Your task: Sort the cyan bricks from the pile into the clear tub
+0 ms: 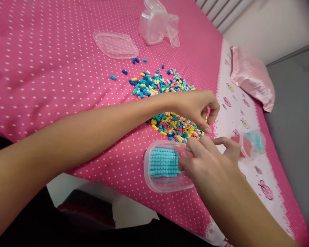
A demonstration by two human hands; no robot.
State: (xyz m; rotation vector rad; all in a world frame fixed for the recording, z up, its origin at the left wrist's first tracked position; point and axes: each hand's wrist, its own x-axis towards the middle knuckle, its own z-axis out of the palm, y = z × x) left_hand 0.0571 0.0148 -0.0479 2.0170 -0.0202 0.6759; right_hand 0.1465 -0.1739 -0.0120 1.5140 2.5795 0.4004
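Observation:
My left hand (pixel 201 107) reaches across a heap of small toy building blocks (pixel 157 84) in many colours. Its fingers are curled, and a speck of yellow shows by the fingertips; what they hold, if anything, is unclear. Over the right part of a clear plastic container (pixel 147 171) is my right hand (pixel 211 157), fingers bent. Its lower fingertips meet the right edge of the turquoise blocks (pixel 163 163), which lie in neat rows inside the container. Whatever those fingers pinch is hidden.
A clear lid (pixel 115 44) and a clear container with flaps (pixel 157 27) lie behind the heap. To the right are a small container with red and turquoise contents (pixel 252 144) and a pink pillow (pixel 252 77). Everything rests on a pink dotted bedsheet (pixel 54 68).

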